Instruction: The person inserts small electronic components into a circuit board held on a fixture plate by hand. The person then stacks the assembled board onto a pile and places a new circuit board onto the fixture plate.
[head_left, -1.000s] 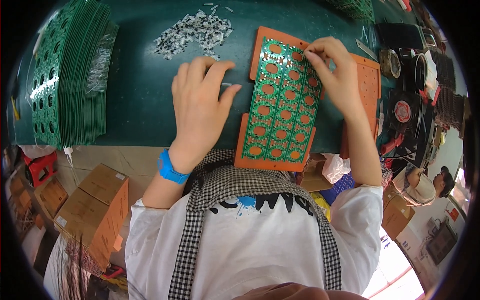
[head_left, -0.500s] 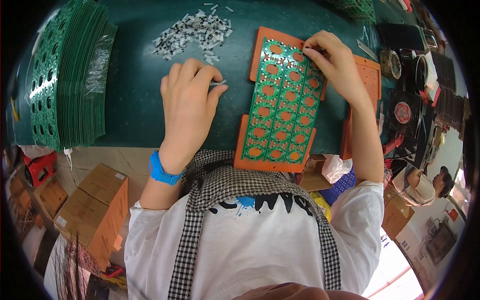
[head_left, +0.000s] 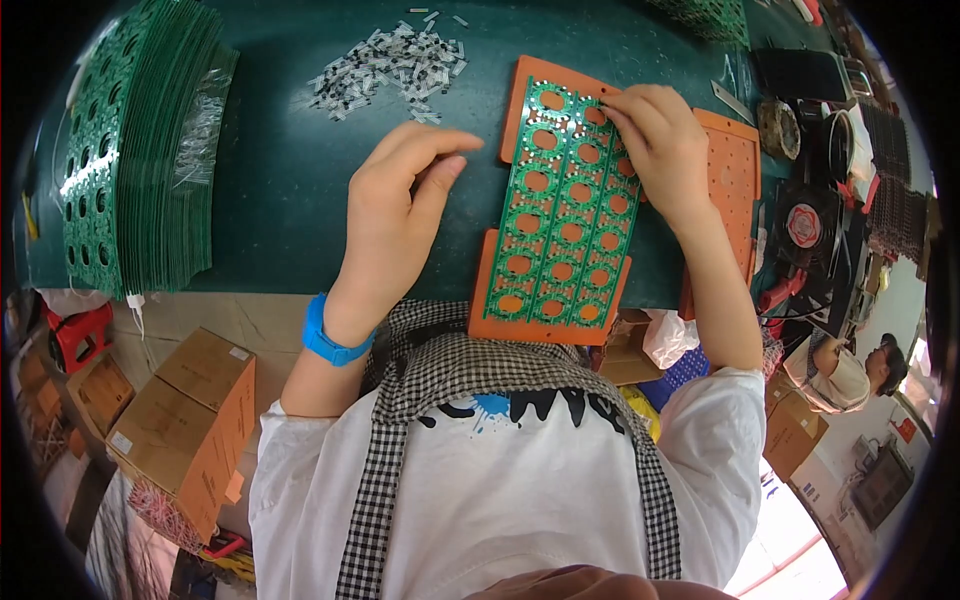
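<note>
My right hand (head_left: 665, 145) is over the upper part of a green circuit board panel (head_left: 553, 222), its thumb and forefinger pinched together at a round cutout. Whatever sits between those fingertips is too small to name. The panel has rows of round holes and rests on an orange fixture plate (head_left: 484, 300). Left of the panel, my left hand (head_left: 395, 195) hovers over the green table, forefinger stretched out and thumb apart, with nothing visible between them; its other fingers are hidden. Beyond it lies a pile of small clear-and-black parts (head_left: 390, 65).
A tall stack of green panels (head_left: 165, 150) stands at the left. Another orange plate (head_left: 732, 165) lies right of my right hand, near a metal blade (head_left: 733, 102) and a round dish (head_left: 779, 130). Cardboard boxes (head_left: 180, 400) sit below the table edge. A person (head_left: 835, 370) is at the far right.
My left hand has moved right toward the panel; its thumb and forefinger have spread, and the small clear pieces at them no longer show. My right hand has shifted slightly left and down.
</note>
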